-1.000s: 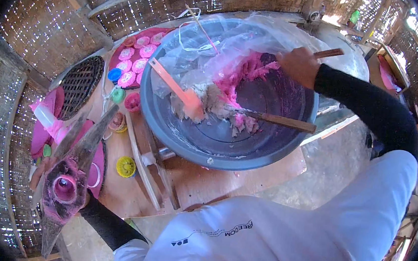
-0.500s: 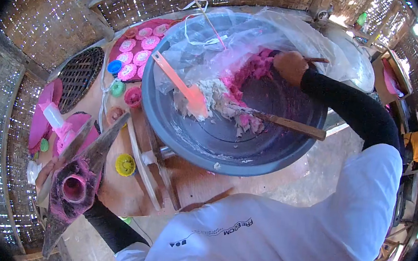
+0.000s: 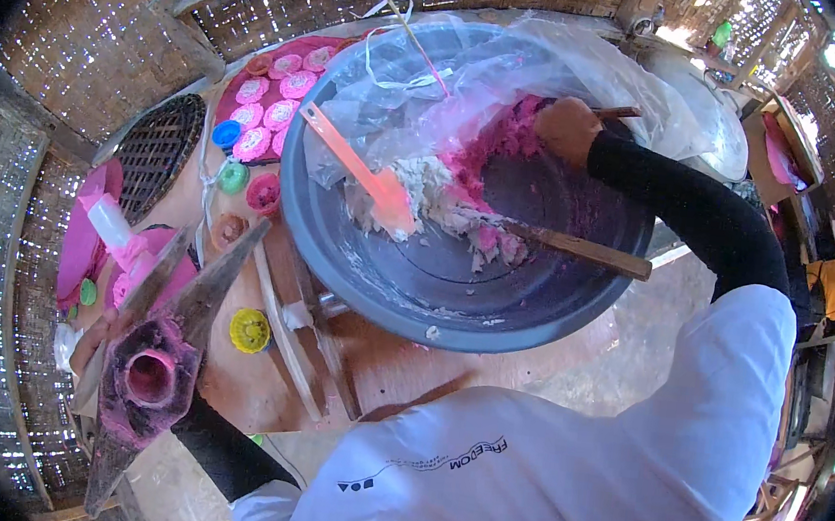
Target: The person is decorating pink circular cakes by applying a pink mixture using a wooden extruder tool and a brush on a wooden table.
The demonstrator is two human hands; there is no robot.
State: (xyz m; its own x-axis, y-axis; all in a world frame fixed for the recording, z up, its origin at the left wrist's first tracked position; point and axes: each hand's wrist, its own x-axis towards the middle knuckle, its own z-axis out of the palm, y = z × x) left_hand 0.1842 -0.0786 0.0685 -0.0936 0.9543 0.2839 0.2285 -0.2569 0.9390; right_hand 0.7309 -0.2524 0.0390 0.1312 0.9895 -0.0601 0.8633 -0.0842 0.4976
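My left hand [image 3: 91,344] grips a dark wooden press [image 3: 157,334] with long tapered arms, its round opening smeared pink; most of the fingers are behind the wood. Inside a big grey plastic basin [image 3: 373,308], my right hand [image 3: 567,132] is closed round a wooden-handled tool [image 3: 617,111], whose working end is hidden at the pink dough [image 3: 512,137]. White dough [image 3: 425,186] lies beside the pink. An orange plastic spatula [image 3: 352,162] leans on the white dough, and a second wooden-handled tool [image 3: 589,249] rests across the basin's right rim.
Clear plastic sheeting [image 3: 527,60] drapes over the basin's far side. Left of it stand pink frilled moulds [image 3: 248,146], blue [image 3: 227,134], green [image 3: 233,178] and yellow [image 3: 250,330] cups. A wooden stick [image 3: 279,338] lies on the table near a black woven tray [image 3: 155,150].
My right hand has shifted slightly left and up along the pink dough with its tool. My left hand keeps the press almost where it was.
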